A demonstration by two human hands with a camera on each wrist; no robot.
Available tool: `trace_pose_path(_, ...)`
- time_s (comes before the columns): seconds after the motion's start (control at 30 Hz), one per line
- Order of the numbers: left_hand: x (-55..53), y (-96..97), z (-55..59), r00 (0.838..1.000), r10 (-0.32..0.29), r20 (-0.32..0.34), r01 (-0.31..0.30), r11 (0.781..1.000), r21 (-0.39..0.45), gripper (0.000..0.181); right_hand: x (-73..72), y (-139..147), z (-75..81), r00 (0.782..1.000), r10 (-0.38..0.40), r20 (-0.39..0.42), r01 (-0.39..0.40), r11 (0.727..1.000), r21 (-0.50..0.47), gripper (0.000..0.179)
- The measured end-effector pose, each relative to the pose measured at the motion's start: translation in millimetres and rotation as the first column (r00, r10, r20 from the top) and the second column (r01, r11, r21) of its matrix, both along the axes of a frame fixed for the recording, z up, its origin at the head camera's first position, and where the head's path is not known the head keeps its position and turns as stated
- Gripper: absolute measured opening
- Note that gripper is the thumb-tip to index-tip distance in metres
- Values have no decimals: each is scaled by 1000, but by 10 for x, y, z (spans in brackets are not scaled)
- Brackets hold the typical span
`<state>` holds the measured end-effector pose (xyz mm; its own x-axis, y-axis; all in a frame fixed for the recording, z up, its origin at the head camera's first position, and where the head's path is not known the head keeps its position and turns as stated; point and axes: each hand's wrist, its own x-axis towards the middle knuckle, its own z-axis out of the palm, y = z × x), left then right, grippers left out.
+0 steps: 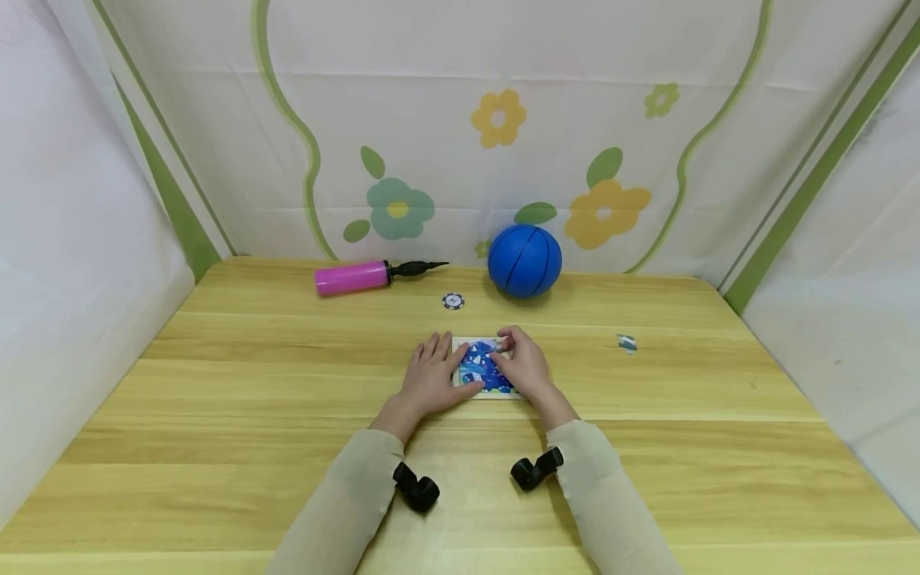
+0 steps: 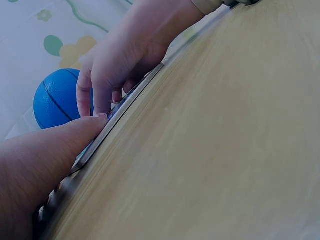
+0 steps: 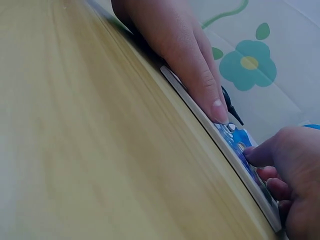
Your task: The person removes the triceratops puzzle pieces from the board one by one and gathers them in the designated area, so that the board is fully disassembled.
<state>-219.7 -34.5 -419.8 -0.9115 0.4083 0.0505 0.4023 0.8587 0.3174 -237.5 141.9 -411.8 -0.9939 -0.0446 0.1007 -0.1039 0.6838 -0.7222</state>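
White cloth (image 1: 402, 48) printed with green borders, leaves and flowers hangs across the back, and in front of it stretches a wide wood-grained table (image 1: 216, 447). Two arms in pale beige sleeves (image 1: 338, 503) reach in over the near edge. Toward the back, just right of the middle, sits a blue ball (image 1: 525, 275) with dark seam lines, and to its left a pink hand pump (image 1: 352, 278) lies on its side, the black nozzle pointing at the ball. Nearer the person, the left hand (image 1: 434, 379) lies palm down, fingers spread and loose, the thumb resting across the lower left of a blue picture board (image 1: 480, 369). The right hand (image 1: 527, 367) has its fingers bent over the board's right side, the thumb tip on the picture; whether they pinch a piece of it, I can't tell. That board lies flat at mid-table, between the two hands, a pale border around its picture. Each forearm carries a small black device (image 1: 420, 491). A dark-and-white round chip (image 1: 454, 301) rests below the pump's nozzle, and well off to the right lies a little bluish-white piece (image 1: 627, 343).
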Motion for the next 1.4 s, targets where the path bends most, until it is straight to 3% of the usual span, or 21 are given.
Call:
trace_pose_path(0.43, -17, 36, -18, 1000, 1, 15, -1, 1000, -4, 77, -20, 85, -34, 999, 47, 26, -47, 999, -23, 30)
trace_pose_path(0.6, -18, 41, -19, 1000, -14, 15, 14, 998, 57, 81, -55, 115, -21, 998, 31, 61, -29, 999, -33, 28)
trace_pose_path(0.77, -21, 46, -12, 1000, -17, 19, 15, 997, 69, 82, -77, 167, 14, 995, 65, 80, -57, 993, -106, 26)
trace_pose_path(0.97, -15, 55, -2, 1000, -1, 24, 1, 1000, -8, 77, -68, 255, 106, 983, 146, 112, -116, 964, -240, 26)
trace_pose_path(1.13, -12, 55, 5, 999, 2, 35, -2, 1000, -7, 78, -109, 452, 202, 981, 157, 112, -116, 945, -307, 27)
trace_pose_path(1.4, -14, 51, -2, 1000, -1, 22, 0, 1000, 17, 78, -125, 984, 342, 991, 122, 50, -106, 963, -247, 34)
